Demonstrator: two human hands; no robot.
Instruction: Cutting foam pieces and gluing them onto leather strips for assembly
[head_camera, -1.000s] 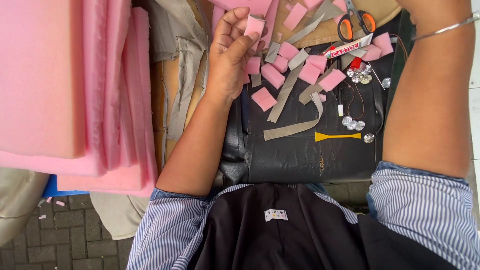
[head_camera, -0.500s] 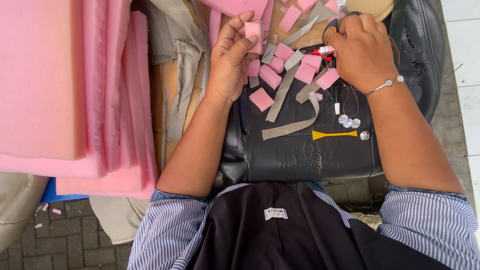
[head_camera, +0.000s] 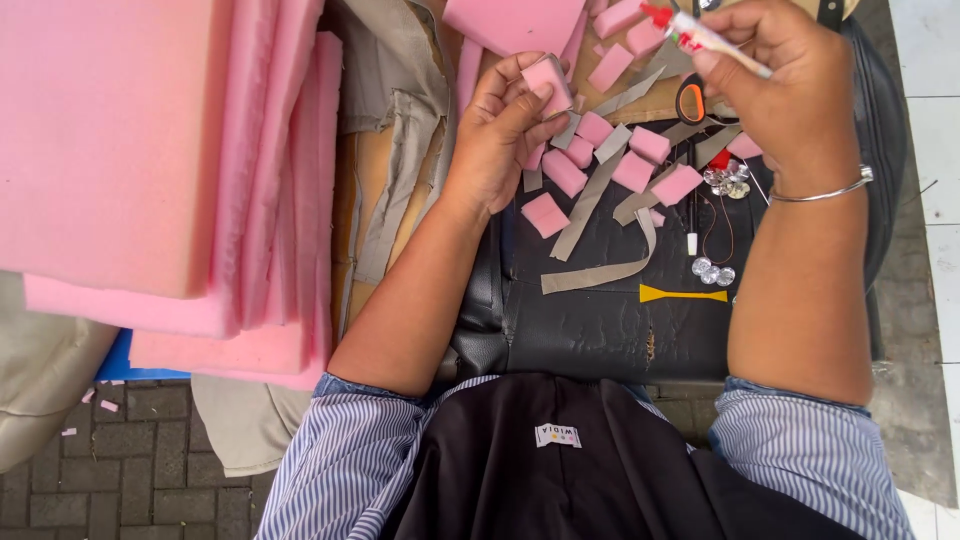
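Nearest the camera, at 6 o'clock, lie the dark apron (head_camera: 560, 480) and the striped shirt sleeves (head_camera: 340, 470) of the person. Just beyond them the black padded seat (head_camera: 590, 330) serves as a work surface. On it, toward 3 o'clock from its middle, lies a small yellow plastic tool (head_camera: 685, 293), and just above that a cluster of clear glass buttons (head_camera: 712, 271). A long grey fabric strip (head_camera: 600, 272) curves across the seat, near a loose pink foam square (head_camera: 545, 214).

Farther out, at 12 o'clock, the left hand (head_camera: 495, 150) is closed on a small pink foam piece (head_camera: 548, 80), pinched between thumb and fingertips and raised above the scattered foam squares (head_camera: 640, 165) and grey strips. At 1 o'clock the right hand (head_camera: 785, 85), with a thin metal bangle (head_camera: 822, 192) at the wrist, is clamped on a small glue tube (head_camera: 700, 35) with a red cap, its capped end pointing toward 10 o'clock, near the held foam piece but apart from it. Beneath that hand the orange handle of scissors (head_camera: 690, 100) shows, partly hidden.

Out at 9 to 11 o'clock a thick stack of pink foam sheets (head_camera: 150, 160) covers the left side, with crumpled grey fabric (head_camera: 400, 130) beside it. A larger pink foam block (head_camera: 515, 22) lies at the top edge.
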